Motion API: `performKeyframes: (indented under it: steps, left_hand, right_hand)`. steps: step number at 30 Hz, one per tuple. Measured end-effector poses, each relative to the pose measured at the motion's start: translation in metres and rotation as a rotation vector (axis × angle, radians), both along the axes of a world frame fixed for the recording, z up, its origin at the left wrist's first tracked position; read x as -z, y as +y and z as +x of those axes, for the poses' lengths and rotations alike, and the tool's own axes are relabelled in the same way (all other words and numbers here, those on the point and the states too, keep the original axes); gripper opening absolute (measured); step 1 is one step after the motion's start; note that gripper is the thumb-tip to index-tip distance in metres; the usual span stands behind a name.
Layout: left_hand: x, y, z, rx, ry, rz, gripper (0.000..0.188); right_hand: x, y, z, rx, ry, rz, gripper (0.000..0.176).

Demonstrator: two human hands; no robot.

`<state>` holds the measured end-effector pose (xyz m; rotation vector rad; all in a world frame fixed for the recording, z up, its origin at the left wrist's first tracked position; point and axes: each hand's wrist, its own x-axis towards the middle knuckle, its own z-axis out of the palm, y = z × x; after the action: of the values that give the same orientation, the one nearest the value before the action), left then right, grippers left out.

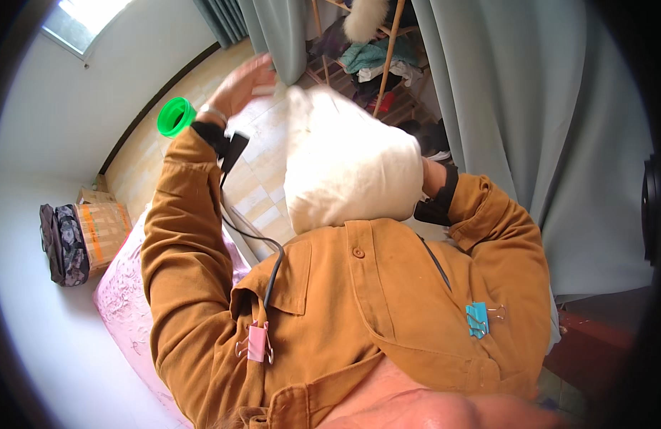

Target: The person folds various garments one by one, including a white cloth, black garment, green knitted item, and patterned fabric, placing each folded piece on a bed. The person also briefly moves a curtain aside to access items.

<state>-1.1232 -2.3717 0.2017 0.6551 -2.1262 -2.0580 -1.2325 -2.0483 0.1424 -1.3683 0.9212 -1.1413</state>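
A cream-white cloth item (352, 161), bulky and partly blurred, hangs in front of my chest. My left hand (243, 86) is raised at its upper left, blurred by motion, fingers spread, with nothing seen in it. Between that hand and the cloth's top corner there is a small gap. On the other side, my right hand (433, 177) goes in behind or inside the cloth; only the wrist area shows, and its fingers are hidden. Black cuffs with straps circle both wrists, and a black cable runs from the left one to my brown jacket (330, 268).
A round green plastic container (176, 117) is beyond my left wrist. A wooden rack (390, 59) with piled clothes stands ahead, between grey-green curtains (502, 134). At left are a pink bedcover (129, 300), a taped cardboard box (102, 230) and bags (70, 244) beside it.
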Motion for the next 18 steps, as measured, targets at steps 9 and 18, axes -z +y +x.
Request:
performKeyframes:
  steps: [9, 18]
  left_hand:
    - [0.08, 0.087, 0.021, 0.279, 0.054, 0.847, 0.062]
    - [0.003, 0.137, 0.013, 0.142, 0.124, 0.643, 0.034]
  right_hand:
    - [0.012, -0.019, -0.063, 0.263, -0.641, 0.153, 0.03]
    - [-0.022, 0.01, -0.065, 0.559, -0.799, 0.372, 0.037]
